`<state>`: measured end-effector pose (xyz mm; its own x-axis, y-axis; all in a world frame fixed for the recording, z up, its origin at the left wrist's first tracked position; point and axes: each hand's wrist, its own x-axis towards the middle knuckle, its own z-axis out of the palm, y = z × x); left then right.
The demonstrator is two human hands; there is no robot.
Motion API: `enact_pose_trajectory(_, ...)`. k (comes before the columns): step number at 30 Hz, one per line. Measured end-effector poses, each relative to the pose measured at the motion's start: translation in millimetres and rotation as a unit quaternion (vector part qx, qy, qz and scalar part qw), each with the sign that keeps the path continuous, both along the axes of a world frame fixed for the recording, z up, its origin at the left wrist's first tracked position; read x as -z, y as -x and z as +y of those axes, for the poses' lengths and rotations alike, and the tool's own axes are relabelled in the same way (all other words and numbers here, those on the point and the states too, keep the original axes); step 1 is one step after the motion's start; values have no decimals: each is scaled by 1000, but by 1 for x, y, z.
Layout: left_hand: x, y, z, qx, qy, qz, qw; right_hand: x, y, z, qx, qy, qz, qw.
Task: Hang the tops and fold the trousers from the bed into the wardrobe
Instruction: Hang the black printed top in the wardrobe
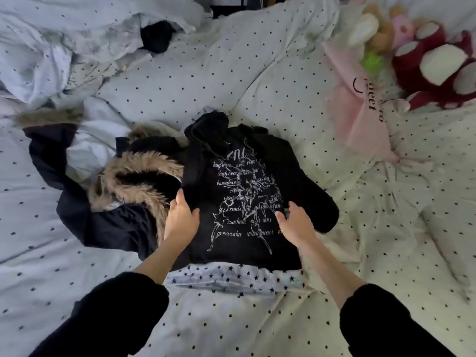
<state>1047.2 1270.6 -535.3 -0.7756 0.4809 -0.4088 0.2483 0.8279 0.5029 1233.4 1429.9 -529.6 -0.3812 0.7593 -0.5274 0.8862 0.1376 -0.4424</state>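
The step in hand looks like picking up a top to hang: both hands are on the black hoodie (242,191), which lies front-up in the middle of the bed (231,73), its hood toward the far side and its hem toward the person. The left hand (181,217) takes hold of the hoodie's left edge, thumb on top and fingers seemingly tucked under the fabric; the right hand (296,222) hovers at or lightly on the print with fingers apart and relaxed, gripping nothing. The next move probably calls for the right hand to take the opposite edge so the garment lifts evenly (a hanger is not in view). The hoodie is black with white script and a sketchy figure printed on the chest, sleeves folded in loosely. It overlaps a fur-trimmed coat (134,181) on its left, and star-print trousers (231,279) peek out just beneath its hem.
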Motion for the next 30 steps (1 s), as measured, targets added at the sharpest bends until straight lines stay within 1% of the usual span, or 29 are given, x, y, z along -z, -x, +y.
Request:
enact_pose_trajectory(2,8,0,6,-22,31,4,999,11,4,8,-26,-23,-43,998)
enact_pose_trajectory(4,11,1,6,-33,48,13,998,11,7,10,-73,-89,-74,991)
enact_pose_trajectory(5,9,1,6,-32,39,6,999,9,8,9,-84,-112,-67,988)
enact_pose_trajectory(7,-1,-5,2,-18,12,-18,1000,2,9,6,-99,-115,-22,988)
enact_pose_trajectory(10,-23,-21,-9,25,16,-68,997,-18,3,-6,-137,-57,75,986)
enact_pose_trajectory(12,-32,-33,-23,88,54,-129,986,-37,-8,-17,-163,15,100,982)
enact_pose_trajectory(13,-38,-40,-30,115,68,-169,976,-44,-16,-22,-177,64,97,977)
enact_pose_trajectory(14,-43,-46,-39,130,80,-219,964,-50,-25,-27,-196,116,82,970)
enact_pose_trajectory(16,-52,-54,-54,150,120,-308,932,-57,-41,-36,-249,202,18,947)
enact_pose_trajectory(18,-59,-58,-66,188,177,-365,894,-63,-51,-41,-294,249,-52,921)
enact_pose_trajectory(19,-61,-58,-70,210,203,-378,879,-66,-53,-41,-309,258,-79,912)
enact_pose_trajectory(20,-61,-56,-72,227,222,-370,873,-66,-53,-40,-314,257,-97,909)
enact_pose_trajectory(21,-59,-52,-71,234,231,-342,880,-66,-51,-39,-307,250,-98,913)
enact_pose_trajectory(22,-54,-47,-69,226,225,-297,900,-63,-46,-35,-293,230,-85,924)
enact_pose_trajectory(23,-46,-43,-65,200,206,-239,927,-58,-39,-31,-275,194,-62,940)
enact_pose_trajectory(25,-29,-36,-53,115,135,-109,978,-44,-20,-20,-240,86,-20,967)
enact_pose_trajectory(26,-26,-35,-46,83,94,-42,991,-38,-9,-14,-223,34,1,974)
enact_pose_trajectory(27,-23,-34,-36,71,59,26,995,-31,2,-6,-207,-5,23,978)
enact_pose_trajectory(28,-23,-35,-25,82,29,91,992,-26,14,1,-191,-34,53,980)
enact_pose_trajectory(30,-18,-32,-2,150,-20,181,972,-13,39,15,-184,-74,101,975)
